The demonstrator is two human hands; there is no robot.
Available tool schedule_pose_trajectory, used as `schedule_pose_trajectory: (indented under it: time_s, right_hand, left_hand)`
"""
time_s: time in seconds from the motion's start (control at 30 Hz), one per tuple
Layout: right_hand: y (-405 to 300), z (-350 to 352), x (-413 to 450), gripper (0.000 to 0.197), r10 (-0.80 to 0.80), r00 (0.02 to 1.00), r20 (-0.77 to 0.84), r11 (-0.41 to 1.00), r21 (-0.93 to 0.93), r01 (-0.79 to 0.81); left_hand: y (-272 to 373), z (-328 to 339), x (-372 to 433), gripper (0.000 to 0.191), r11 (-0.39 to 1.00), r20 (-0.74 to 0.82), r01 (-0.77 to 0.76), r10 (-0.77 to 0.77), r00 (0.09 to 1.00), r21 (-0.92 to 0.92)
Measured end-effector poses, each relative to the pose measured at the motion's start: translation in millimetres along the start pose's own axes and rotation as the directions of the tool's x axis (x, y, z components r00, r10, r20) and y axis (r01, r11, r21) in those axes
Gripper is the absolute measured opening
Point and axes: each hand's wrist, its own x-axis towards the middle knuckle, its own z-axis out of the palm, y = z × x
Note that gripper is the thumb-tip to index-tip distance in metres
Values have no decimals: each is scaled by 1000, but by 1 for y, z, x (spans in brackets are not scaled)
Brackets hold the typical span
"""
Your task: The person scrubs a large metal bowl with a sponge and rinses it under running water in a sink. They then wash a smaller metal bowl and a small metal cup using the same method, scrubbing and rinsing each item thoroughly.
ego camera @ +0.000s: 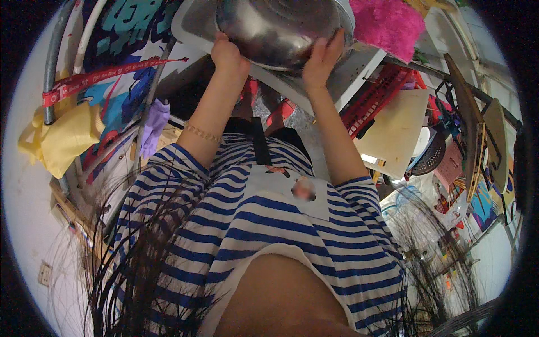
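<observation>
A large shiny metal basin [280,31] is at the top middle, in front of me, with its upper part cut off by the picture's edge. My left hand [227,52] grips its rim on the left side, the fingers partly hidden behind it. On the right side my right hand [322,63] holds the basin, thumb and fingers against the metal. Under and around the basin shows the pale rim of a sink [193,36]. A bright pink fluffy cloth [389,27] lies just right of the basin.
At the left, a yellow cloth [69,139], a red printed strap [113,73] and a purple rubber glove [155,126] hang by metal poles. A red plastic rack [379,99], a pale cutting board [393,132] and a dark perforated strainer [431,156] are at the right.
</observation>
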Motion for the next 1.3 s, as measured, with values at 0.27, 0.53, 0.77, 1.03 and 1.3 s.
schedule_pose_trajectory:
  time_s: [0.27, 0.53, 0.77, 1.03, 1.3]
  right_hand:
    - [4, -9, 0, 54, -78, 990, 117, 993, 96, 67]
    - [33, -18, 19, 41, 251, 940, 230, 948, 137, -287]
    - [-11, -28, 12, 51, -31, 991, 127, 970, 245, -1]
    - [-15, -23, 7, 62, 18, 989, 146, 984, 172, -43]
    - [8, -29, 7, 41, 203, 945, 256, 916, 291, -276]
  left_hand:
    - [8, 15, -18, 39, 998, -56, -39, 42, 998, 45]
    - [30, 24, -27, 41, 993, -15, -78, 79, 997, 93]
    - [29, 6, -16, 40, 997, 61, -30, 26, 998, 64]
    - [26, 14, -24, 44, 995, 106, -22, 12, 994, 100]
    - [38, 20, -31, 34, 971, 64, -230, 227, 972, 60]
